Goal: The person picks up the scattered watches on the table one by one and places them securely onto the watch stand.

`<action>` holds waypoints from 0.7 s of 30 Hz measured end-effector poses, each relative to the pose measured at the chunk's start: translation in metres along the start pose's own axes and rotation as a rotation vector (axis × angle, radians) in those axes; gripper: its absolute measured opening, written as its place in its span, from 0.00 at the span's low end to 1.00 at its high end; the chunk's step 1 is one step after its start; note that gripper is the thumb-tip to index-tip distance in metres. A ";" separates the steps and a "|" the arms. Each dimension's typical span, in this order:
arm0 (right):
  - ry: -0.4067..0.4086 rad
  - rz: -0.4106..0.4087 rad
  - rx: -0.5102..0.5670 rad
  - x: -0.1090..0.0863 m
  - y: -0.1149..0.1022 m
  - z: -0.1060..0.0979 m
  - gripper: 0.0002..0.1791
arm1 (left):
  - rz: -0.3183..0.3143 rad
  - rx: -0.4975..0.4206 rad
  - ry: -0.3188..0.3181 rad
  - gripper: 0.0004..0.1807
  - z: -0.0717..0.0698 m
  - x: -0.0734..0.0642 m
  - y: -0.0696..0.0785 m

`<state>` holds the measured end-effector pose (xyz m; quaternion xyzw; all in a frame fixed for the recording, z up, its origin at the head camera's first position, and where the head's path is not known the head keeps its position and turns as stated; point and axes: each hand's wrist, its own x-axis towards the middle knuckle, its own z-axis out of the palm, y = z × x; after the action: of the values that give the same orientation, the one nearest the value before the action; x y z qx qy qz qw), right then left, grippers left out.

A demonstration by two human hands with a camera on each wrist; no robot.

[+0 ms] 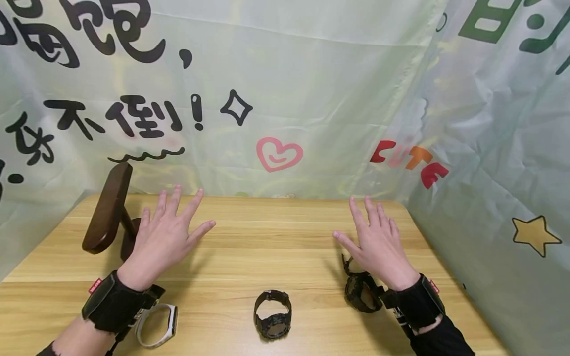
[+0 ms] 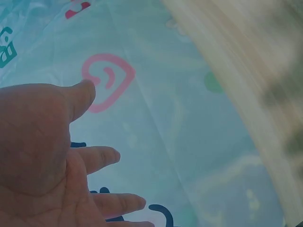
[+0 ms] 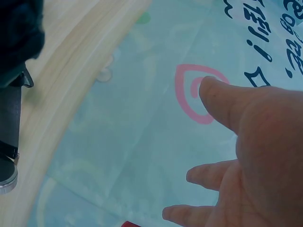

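My left hand (image 1: 164,235) hovers over the left part of the table with its fingers spread and holds nothing. Beside it stands a dark brown wooden stand (image 1: 107,210), partly hidden behind the hand. Over on the right, my right hand (image 1: 378,247) is also spread out, palm down and bare of any object. Beneath that hand lies a black watch (image 1: 356,291) with its strap looped, partly covered by the wrist. Another black watch (image 1: 274,324) rests at the front middle of the table. Near the left wrist is a white and grey wristband (image 1: 171,324).
The light wooden table (image 1: 240,247) runs back to a pale printed cloth (image 1: 311,89) hanging behind it. More of this cloth, with a yellow star (image 1: 536,236), borders the right side. Each wrist wears a black strap with a camera.
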<state>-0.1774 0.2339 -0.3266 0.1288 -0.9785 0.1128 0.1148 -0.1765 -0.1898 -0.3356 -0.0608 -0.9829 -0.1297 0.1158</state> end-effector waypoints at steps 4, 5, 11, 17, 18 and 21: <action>0.004 0.002 0.000 -0.001 0.000 -0.001 0.50 | 0.008 -0.001 -0.007 0.45 0.000 -0.001 0.001; 0.005 0.003 0.000 -0.001 -0.001 -0.002 0.50 | 0.010 -0.001 -0.011 0.45 -0.001 -0.001 0.002; 0.018 -0.015 -0.001 -0.004 -0.007 -0.007 0.50 | 0.064 0.018 0.017 0.44 -0.007 -0.008 0.015; 0.038 -0.076 -0.016 -0.008 -0.026 -0.012 0.50 | 0.178 0.008 0.084 0.41 -0.023 -0.019 0.035; 0.039 -0.089 -0.018 -0.008 -0.030 -0.012 0.49 | 0.191 0.003 0.091 0.41 -0.027 -0.021 0.039; 0.029 -0.119 -0.010 -0.005 -0.044 -0.013 0.49 | 0.229 -0.015 0.111 0.38 -0.041 -0.028 0.046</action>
<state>-0.1575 0.1966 -0.3069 0.1843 -0.9680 0.1026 0.1361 -0.1341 -0.1594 -0.2926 -0.1662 -0.9606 -0.1261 0.1837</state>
